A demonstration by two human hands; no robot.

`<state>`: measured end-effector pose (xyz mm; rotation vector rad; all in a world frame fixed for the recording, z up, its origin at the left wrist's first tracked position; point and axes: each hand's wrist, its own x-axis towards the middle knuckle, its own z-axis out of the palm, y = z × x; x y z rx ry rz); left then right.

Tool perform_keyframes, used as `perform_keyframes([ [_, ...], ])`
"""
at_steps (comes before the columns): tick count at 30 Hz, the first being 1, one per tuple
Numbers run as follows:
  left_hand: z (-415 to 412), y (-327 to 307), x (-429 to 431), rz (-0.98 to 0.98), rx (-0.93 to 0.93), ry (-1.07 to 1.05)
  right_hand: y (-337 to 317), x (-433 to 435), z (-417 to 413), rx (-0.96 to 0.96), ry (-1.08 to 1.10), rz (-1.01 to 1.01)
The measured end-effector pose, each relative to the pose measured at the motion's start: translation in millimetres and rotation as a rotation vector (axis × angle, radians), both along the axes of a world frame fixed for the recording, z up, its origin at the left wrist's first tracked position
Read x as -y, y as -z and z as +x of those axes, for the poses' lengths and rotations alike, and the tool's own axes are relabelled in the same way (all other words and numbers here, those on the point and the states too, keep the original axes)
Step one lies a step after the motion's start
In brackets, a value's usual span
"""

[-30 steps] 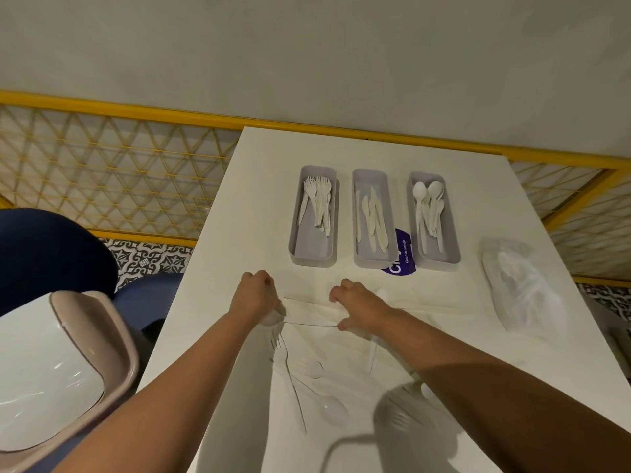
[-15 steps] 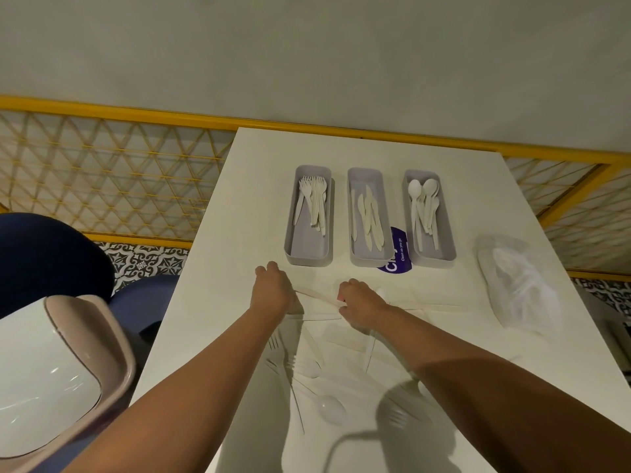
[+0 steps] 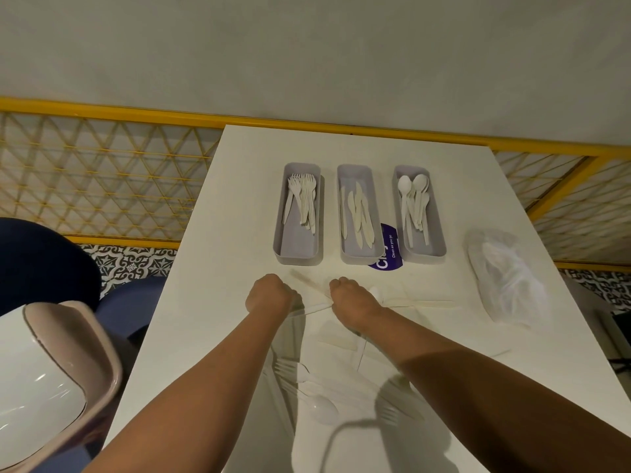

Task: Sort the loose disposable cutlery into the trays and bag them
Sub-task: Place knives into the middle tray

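Note:
Three grey trays stand in a row on the white table [image 3: 218, 254]: forks in the left tray [image 3: 297, 257], knives in the middle tray [image 3: 361, 257], spoons in the right tray [image 3: 440, 233]. Just in front of them, my left hand [image 3: 273, 297] and my right hand [image 3: 353, 300] are curled into fists close together. They grip the two ends of a thin pale cutlery piece [image 3: 316, 307]; I cannot make out its type. Loose white forks and spoons [image 3: 317, 404] lie nearer to me between my forearms, partly hidden by shadow.
A heap of clear plastic bags [image 3: 505, 281] lies at the table's right edge. A purple sticker [image 3: 389, 261] shows between the middle and right trays. Left of the table are a beige bin [image 3: 61, 380] and a dark blue chair [image 3: 37, 264]. A yellow lattice railing [image 3: 102, 186] runs behind.
Both hands have shifted slightly away from me toward the trays. My left hand has moved right, closer to my right hand. The thin piece stays between them.

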<state>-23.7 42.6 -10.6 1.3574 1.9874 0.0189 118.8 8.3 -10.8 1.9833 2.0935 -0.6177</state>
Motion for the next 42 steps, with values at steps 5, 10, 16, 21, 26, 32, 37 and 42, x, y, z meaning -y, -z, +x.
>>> perform_keyframes([
  [5, 4, 8, 5, 0.079, 0.155, -0.009, -3, 3, 4, -0.025, 0.063, -0.002],
  [10, 9, 13, 9, 0.235, 0.321, 0.041, -12, 6, 14, -0.189, 0.262, -0.021],
  [16, 17, 7, 14, 0.427, 0.538, 0.046, -10, 18, 28, -0.325, 0.359, 0.052],
  [21, 30, -13, 8, 0.601, 0.590, 0.067, -14, 29, 37, -0.553, 0.496, 0.189],
  [26, 47, -36, 3, 0.671, 0.703, 0.043, -25, 30, 39, -0.832, 0.604, 0.255],
  [32, 67, -57, -1, 0.632, 0.894, 0.048, -41, 24, 29, -0.926, 0.551, 0.312],
  [37, 70, -61, 1, 0.550, 0.964, -0.035, -48, 28, 24, -1.098, 0.581, 0.204],
  [42, 75, -62, 11, 0.152, 1.148, -0.049, -48, 28, 25, -1.108, 0.556, 0.195],
])
